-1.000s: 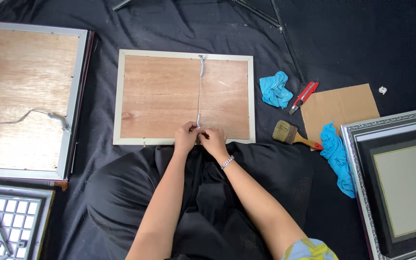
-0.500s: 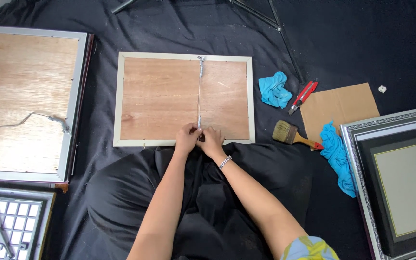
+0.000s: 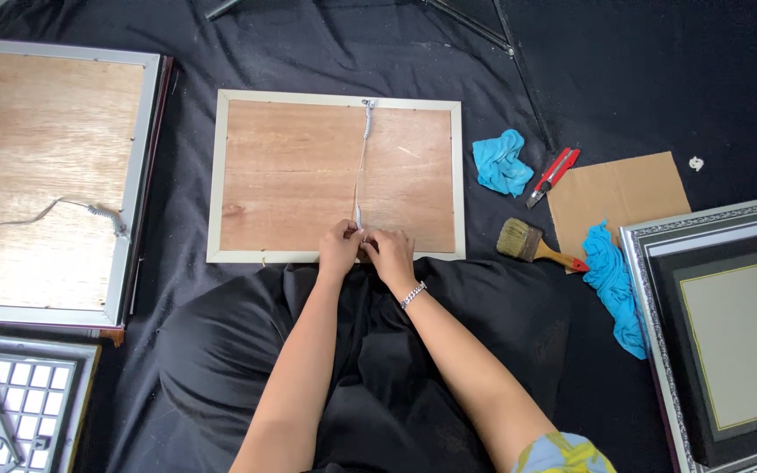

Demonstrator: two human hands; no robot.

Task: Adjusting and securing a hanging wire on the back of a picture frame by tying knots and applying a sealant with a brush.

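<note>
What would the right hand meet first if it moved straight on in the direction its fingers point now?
The right hand points up and slightly left over the frame's wooden back. It already touches the hanging cord, so it would probably slide along that cord; depth is hard to judge.

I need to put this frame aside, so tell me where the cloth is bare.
Bare black cloth lies beyond the cardboard sheet, toward the far right. A narrower strip runs between the middle frame and the left frame. It is crowded to the right: blue rag, red cutter, paintbrush, second rag, ornate frame.
</note>
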